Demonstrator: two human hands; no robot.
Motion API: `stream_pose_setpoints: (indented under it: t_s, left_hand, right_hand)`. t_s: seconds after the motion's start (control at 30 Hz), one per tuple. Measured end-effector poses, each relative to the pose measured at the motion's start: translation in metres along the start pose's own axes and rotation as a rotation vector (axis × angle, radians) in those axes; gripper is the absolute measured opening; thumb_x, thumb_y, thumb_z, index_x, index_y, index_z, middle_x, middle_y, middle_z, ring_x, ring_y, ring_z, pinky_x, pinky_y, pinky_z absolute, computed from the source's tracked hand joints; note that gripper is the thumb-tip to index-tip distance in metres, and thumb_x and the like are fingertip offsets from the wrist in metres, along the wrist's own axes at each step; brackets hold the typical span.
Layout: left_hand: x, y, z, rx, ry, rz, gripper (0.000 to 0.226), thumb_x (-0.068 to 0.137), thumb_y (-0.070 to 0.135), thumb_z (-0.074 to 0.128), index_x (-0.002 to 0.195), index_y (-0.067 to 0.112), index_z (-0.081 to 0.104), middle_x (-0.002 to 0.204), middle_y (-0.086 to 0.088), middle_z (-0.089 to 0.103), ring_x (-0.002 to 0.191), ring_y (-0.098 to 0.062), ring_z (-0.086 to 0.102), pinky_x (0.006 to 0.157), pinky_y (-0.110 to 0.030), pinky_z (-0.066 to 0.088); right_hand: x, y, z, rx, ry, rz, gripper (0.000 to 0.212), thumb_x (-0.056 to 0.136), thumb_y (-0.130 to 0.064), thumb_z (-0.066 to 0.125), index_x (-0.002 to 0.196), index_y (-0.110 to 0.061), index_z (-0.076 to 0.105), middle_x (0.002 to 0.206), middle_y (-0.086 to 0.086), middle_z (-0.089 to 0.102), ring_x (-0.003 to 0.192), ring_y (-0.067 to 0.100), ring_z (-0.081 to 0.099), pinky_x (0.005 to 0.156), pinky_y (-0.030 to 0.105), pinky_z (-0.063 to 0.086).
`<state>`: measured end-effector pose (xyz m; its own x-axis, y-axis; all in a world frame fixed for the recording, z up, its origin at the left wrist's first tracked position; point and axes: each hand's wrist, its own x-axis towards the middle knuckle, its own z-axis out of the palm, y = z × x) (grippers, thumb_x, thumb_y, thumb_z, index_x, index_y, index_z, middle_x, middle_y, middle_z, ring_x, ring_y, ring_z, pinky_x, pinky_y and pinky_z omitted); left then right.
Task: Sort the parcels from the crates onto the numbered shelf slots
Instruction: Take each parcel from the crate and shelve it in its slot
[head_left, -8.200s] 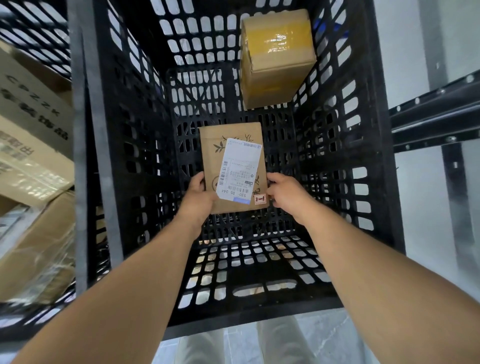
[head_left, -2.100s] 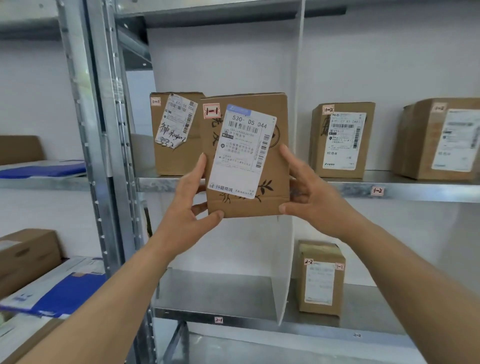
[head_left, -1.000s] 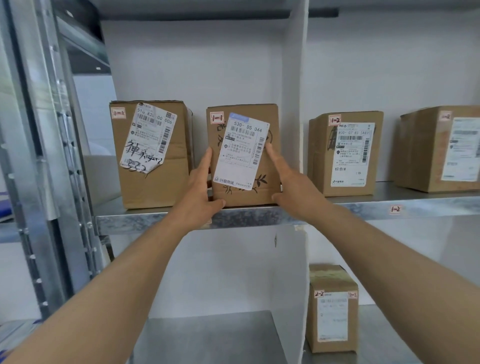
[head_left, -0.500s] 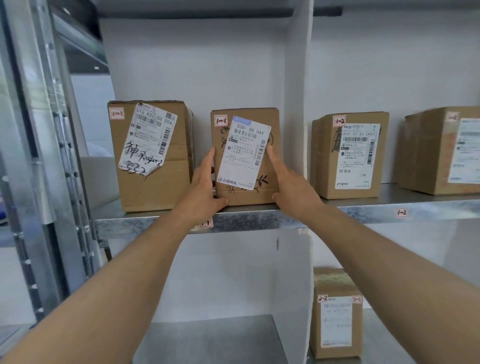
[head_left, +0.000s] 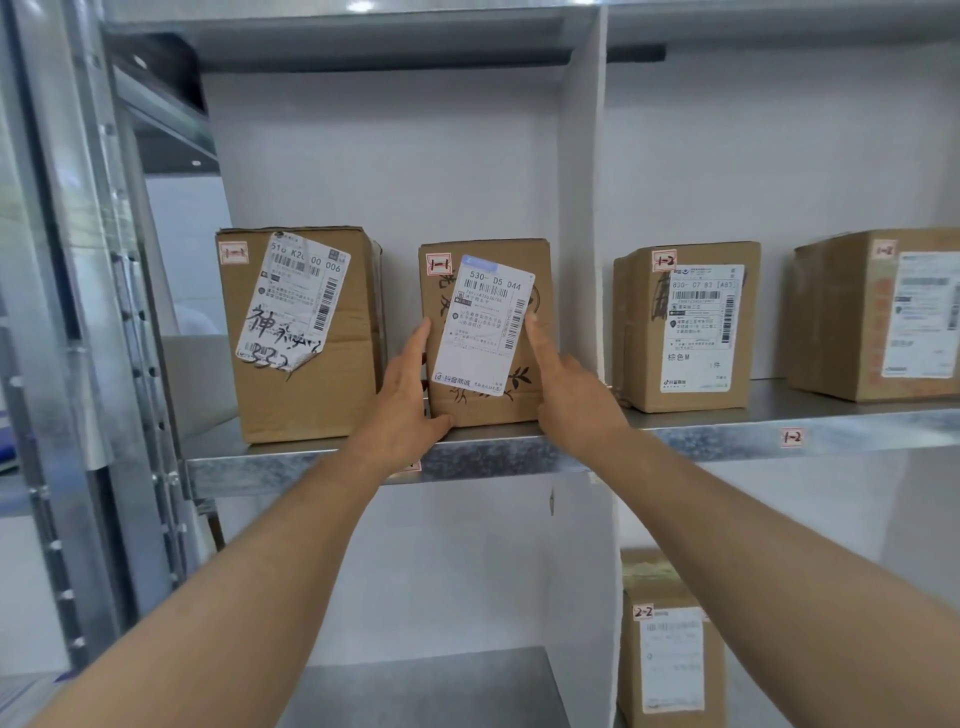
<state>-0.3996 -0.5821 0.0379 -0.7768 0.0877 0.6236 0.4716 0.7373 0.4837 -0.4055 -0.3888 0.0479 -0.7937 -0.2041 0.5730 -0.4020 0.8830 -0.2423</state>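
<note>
A parcel (head_left: 485, 332) marked 1-1 is stood upright on the upper shelf (head_left: 519, 452), steadied between the left hand (head_left: 410, 400) and right hand (head_left: 566, 384), fingers straight against its sides. If released carelessly, it could tip forward off the edge. A second box (head_left: 301, 332) shares the slot, left of the divider (head_left: 582, 234).

both hands flank the 1-1 parcel (head_left: 485, 332) upright on the upper shelf (head_left: 311, 462): left hand (head_left: 402, 405) and right hand (head_left: 569, 395) with straight fingers against its sides.
</note>
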Motion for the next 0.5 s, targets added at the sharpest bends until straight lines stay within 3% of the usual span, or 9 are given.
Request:
stream_pose_setpoints:
  t_s: [0.13,0.27,0.37,0.43,0.5]
  left_hand:
    - [-0.006,0.003,0.002,0.098,0.045,0.031,0.105,0.082,0.016,0.073,0.150,0.033,-0.006,0.152,-0.002,0.018,0.133,-0.019,0.035,0.103,-0.034,0.036]
    - [-0.014,0.008,0.001,0.142,0.088,0.061,0.086,0.084,0.021,0.070,0.150,0.025,0.015,0.149,-0.002,0.021,0.135,-0.017,0.031,0.104,-0.026,0.029]
    - [-0.026,0.014,0.000,0.230,0.113,0.077,0.069,0.087,0.026,0.066,0.145,0.017,0.030,0.150,-0.001,0.022,0.136,-0.016,0.029,0.103,-0.020,0.024]
    - [-0.036,0.018,0.001,0.263,0.138,0.096,0.063,0.088,0.027,0.065,0.143,0.015,0.036,0.149,0.000,0.025,0.135,-0.015,0.030,0.103,-0.019,0.024]
    - [-0.050,0.025,0.002,0.272,0.170,0.120,0.057,0.088,0.027,0.064,0.139,0.016,0.042,0.147,0.001,0.031,0.133,-0.015,0.034,0.103,-0.023,0.031]
  right_hand:
    - [-0.005,0.002,-0.001,0.012,0.021,0.015,0.098,0.088,-0.001,0.051,0.146,-0.033,-0.022,0.127,0.015,0.042,0.087,0.024,0.052,0.069,0.034,0.044]
    - [-0.013,0.004,-0.006,0.002,0.067,-0.004,0.091,0.090,-0.007,0.053,0.150,-0.027,-0.012,0.134,0.013,0.039,0.089,0.024,0.054,0.071,0.034,0.046]
    - [-0.024,0.004,-0.009,-0.033,0.149,-0.026,0.071,0.091,-0.009,0.052,0.150,-0.018,0.015,0.128,0.013,0.045,0.095,0.026,0.054,0.070,0.033,0.045]
    - [-0.033,0.006,-0.011,-0.045,0.235,-0.068,0.049,0.090,-0.008,0.051,0.138,-0.010,0.039,0.123,0.013,0.049,0.103,0.029,0.054,0.073,0.036,0.049]
    - [-0.044,0.008,-0.010,-0.017,0.303,-0.114,0.037,0.089,-0.006,0.053,0.126,-0.005,0.053,0.117,0.015,0.053,0.104,0.032,0.054,0.073,0.041,0.053]
